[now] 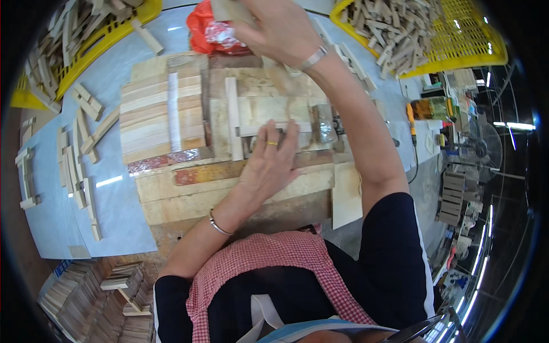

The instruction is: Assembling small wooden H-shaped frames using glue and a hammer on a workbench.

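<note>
Two hands worked the jig (pixel 229 171): my left hand (pixel 269 163) lay flat, fingers together, pressing a strip (pixel 274 128) at its centre. My right hand (pixel 274 28), beyond the jig, pinched a block (pixel 229 8). Best held strip flush.

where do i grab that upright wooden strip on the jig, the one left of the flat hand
Pinch the upright wooden strip by its long side edges near its far end, coming from above. It lies flat on the wooden jig, and the left hand crowds its near end.
</note>
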Demonstrator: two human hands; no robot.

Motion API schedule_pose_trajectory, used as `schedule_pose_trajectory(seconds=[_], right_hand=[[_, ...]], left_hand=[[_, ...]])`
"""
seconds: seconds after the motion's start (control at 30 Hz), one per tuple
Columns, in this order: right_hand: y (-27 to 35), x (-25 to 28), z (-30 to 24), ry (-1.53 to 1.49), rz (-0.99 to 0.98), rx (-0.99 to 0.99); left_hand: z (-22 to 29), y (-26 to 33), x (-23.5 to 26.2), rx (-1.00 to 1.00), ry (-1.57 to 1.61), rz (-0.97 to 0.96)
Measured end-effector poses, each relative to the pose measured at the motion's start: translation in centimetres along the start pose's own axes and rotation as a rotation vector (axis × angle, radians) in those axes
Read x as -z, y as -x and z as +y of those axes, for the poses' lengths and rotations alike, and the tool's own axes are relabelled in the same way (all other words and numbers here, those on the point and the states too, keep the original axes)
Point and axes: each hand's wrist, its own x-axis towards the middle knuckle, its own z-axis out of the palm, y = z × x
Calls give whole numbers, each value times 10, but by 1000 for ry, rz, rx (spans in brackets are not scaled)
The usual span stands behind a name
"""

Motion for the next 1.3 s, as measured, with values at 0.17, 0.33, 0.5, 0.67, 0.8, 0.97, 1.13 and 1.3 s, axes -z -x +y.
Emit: schedule_pose_trajectory(seconds=[0.17,0.33,0.5,0.67,0.8,0.97,1.13,1.3], right_hand=[[137,-8,49,51,-16,-344],[164,-25,53,296,-170,-487],[173,-35,51,296,-118,-460],[173,-37,47,341,-79,-453],[166,-24,44,298,-181,-533],[175,-15,46,276,-119,-414],[186,-14,50,109,19,-270],[187,-17,51,60,-3,-309]], left_hand=[[7,-3,0,1,-49,-52],[10,-1,1,19,-77,-41],[11,-4,-3,-5,-86,-3],[16,-4,-2,-42,-164,11],[19,-6,-2,-55,-219,-41],[19,-3,-3,-40,-219,-45],[21,-2,-2,-45,-211,-47],[22,-5,0,-32,-198,-65]])
